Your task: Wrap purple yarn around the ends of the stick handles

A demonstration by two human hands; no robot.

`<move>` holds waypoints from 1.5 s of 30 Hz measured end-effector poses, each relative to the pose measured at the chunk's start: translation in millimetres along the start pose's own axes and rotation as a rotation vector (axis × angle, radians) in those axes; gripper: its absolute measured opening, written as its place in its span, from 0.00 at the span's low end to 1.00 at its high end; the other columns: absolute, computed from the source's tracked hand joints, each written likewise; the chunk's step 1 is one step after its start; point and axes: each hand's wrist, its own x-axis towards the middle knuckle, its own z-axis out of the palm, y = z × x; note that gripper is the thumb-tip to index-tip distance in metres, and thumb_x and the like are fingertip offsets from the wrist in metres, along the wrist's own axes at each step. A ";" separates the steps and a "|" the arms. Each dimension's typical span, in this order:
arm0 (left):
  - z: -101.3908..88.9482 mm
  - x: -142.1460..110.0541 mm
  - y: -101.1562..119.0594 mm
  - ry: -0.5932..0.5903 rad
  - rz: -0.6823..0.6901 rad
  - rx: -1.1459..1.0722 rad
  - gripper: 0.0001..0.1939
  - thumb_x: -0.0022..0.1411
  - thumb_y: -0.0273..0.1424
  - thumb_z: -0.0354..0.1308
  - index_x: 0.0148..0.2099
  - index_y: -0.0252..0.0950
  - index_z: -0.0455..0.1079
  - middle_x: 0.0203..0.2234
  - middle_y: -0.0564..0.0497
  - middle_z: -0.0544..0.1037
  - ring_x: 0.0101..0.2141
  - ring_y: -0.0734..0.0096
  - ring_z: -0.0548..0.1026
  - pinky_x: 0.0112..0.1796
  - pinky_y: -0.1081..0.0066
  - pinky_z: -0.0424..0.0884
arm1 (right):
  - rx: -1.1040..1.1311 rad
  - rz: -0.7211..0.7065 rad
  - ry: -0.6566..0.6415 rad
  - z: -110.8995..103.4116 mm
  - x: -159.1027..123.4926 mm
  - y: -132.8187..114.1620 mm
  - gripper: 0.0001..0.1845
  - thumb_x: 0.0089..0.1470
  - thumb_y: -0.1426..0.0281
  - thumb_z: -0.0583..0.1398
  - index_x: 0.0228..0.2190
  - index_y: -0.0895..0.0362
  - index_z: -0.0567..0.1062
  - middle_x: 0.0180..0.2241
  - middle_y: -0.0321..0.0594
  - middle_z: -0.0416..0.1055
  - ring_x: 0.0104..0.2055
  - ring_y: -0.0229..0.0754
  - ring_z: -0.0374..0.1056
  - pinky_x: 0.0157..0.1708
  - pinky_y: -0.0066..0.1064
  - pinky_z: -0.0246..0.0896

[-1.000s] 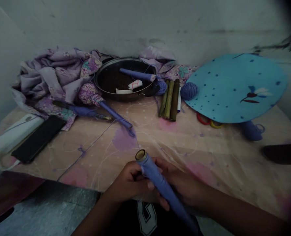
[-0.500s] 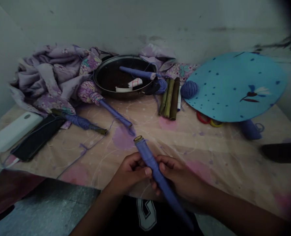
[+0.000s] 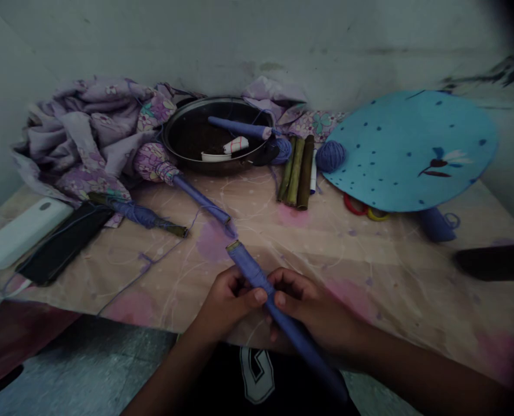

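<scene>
Forearms (image 3: 413, 355) converge — left hand (image 3: 229, 301) and right hand (image 3: 312, 304) both pinching a slanted blue-wrapped tube (image 3: 290, 328).

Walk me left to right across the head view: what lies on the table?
White oblong object → black phone → stick part-wrapped in purple → dark pan → bunch of bare sticks → blue round board → dark object at the right edge.

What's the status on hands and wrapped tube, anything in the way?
Left hand, right hand: both holding. Wrapped tube: slanted between them. Just past its far end: floral-headed stick.
</scene>
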 end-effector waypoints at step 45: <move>-4.3 -6.3 -1.0 -0.118 -0.001 0.072 0.18 0.57 0.39 0.59 0.46 0.33 0.66 0.21 0.54 0.72 0.23 0.75 0.72 0.27 0.74 0.68 | 0.132 0.012 -0.108 -2.7 5.5 11.1 0.19 0.54 0.57 0.60 0.35 0.62 0.71 0.28 0.39 0.69 0.25 0.33 0.68 0.24 0.24 0.67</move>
